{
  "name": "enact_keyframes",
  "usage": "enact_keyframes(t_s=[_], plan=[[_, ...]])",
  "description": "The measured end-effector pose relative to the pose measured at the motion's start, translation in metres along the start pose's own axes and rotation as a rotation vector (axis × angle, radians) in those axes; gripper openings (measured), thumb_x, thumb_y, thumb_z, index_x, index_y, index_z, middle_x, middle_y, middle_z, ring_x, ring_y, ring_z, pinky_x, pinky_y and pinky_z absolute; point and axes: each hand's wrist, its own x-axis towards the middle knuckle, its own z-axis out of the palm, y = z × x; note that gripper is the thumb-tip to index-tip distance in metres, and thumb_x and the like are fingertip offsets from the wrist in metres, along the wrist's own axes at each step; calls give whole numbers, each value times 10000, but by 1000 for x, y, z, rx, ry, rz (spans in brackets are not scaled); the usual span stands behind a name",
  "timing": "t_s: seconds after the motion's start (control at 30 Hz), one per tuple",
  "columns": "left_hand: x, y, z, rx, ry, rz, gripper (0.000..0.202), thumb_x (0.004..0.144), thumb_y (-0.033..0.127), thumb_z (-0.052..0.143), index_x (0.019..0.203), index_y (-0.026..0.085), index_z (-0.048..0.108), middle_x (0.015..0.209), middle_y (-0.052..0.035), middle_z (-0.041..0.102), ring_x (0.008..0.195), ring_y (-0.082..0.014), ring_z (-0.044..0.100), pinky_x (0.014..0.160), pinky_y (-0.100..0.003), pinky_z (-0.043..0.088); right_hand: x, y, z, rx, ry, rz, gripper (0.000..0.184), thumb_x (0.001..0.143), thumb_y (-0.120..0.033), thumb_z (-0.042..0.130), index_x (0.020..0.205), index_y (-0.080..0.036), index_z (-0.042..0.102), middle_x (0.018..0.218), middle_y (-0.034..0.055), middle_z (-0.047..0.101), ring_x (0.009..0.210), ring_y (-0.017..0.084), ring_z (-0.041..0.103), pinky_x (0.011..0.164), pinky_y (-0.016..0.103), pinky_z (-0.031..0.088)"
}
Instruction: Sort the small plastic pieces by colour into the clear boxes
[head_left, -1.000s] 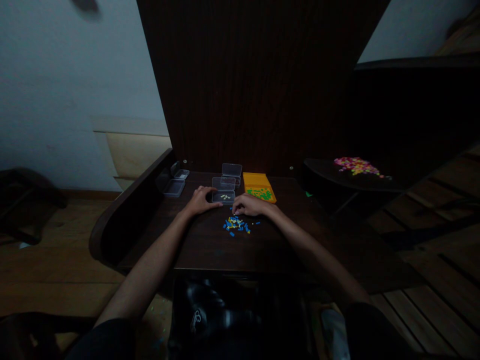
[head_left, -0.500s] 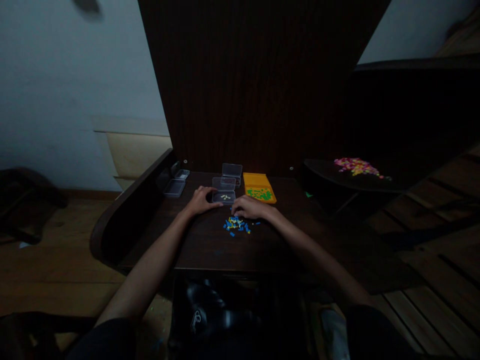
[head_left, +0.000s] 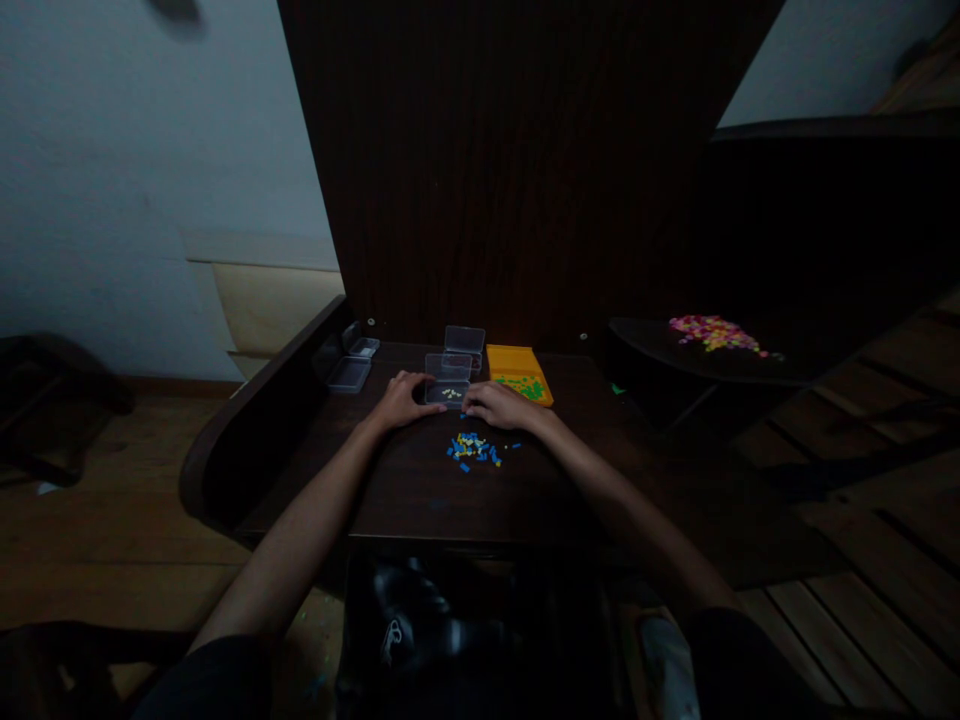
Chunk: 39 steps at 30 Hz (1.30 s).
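Head view shows clear box (head_left: pixel 450 384) between spread left hand (head_left: pixel 402 401) and right hand (head_left: pixel 501 406), pinch unclear

Left hand (head_left: pixel 403 401) spread, thumb apart; right hand (head_left: pixel 499 405) curled (both forearms (head_left: pixel 304 528) bare).

Wears dark, near-black sleeves here, plain and short! Stops the left sleeve (head_left: pixel 210 680) well back from the left hand (head_left: pixel 403 400), and the right sleeve (head_left: pixel 742 660) just as far behind the right hand (head_left: pixel 496 406), leaving long, slim forearms (head_left: pixel 300 545) bare. Now shows, closer in than both hands and between the arms, glossy black material (head_left: pixel 435 650), streaked with pale shine, bearing a small, curly white marking (head_left: pixel 391 640). Too dim to call clothing for certain.
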Motion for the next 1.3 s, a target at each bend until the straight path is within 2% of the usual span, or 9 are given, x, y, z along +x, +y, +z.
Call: enact_keyframes(t_s=[0.13,0.23,0.43,0.67,0.8,0.93,1.1,1.2,1.3], plan=[[-1,-1,1,-7,6,5,619,682,580,766,1147,196,626,1156,-92,645,1125,-315,529,999,-452,406,16,8,-3,16,110,22,111,898,-39,637,939,-127,691,942,71,667,886,189,599,791,262,425],[-1,-2,1,-9,2,22,619,684,573,770,1148,191,624,1160,-94,643,1123,-307,534,1001,-440,408,28,13,-1,2,142,73,117,895,-38,637,938,-126,700,943,75,682,914,197,607,813,270,432],[0,-3,2,6,5,27,626,691,576,764,1159,188,616,1157,-88,644,1127,-299,533,1005,-435,405,41,16,12,-74,114,155,133,901,-65,637,960,-146,726,974,73,696,955,205,620,834,258,446],[-1,-1,1,-2,6,26,611,686,576,765,1144,198,622,1165,-79,648,1118,-295,535,1001,-429,407,37,16,19,-126,68,185,164,925,-91,624,993,-166,752,1034,85,692,1014,228,615,878,265,441],[-1,0,0,-1,8,15,600,685,573,763,1144,213,624,1170,-75,645,1125,-302,531,997,-440,408,29,16,11,-82,94,120,182,918,-66,628,1013,-161,751,1030,89,681,996,222,613,877,283,445],[-1,0,0,-6,5,14,596,686,578,760,1140,217,626,1163,-74,648,1119,-305,533,995,-442,411,8,16,-4,14,120,45,194,887,-44,652,994,-176,747,991,61,668,921,191,613,838,291,457],[-1,-1,0,-5,9,15,592,683,573,765,1131,211,626,1159,-77,650,1120,-306,532,1003,-442,404,-26,14,-19,159,-19,25,181,872,-50,656,988,-157,745,922,46,671,814,163,613,737,251,452],[0,-2,1,-10,5,22,586,682,565,770,1120,204,629,1148,-80,653,1120,-302,537,1004,-438,406,-41,12,-20,179,-136,48,212,839,-71,694,1023,-164,743,838,23,667,743,153,603,680,233,432],[0,-2,0,-14,8,29,587,683,566,770,1117,196,631,1148,-83,652,1123,-299,539,1010,-438,404,-49,11,-17,159,-185,62,267,803,-86,738,1055,-177,738,800,5,657,714,147,592,657,225,414]])
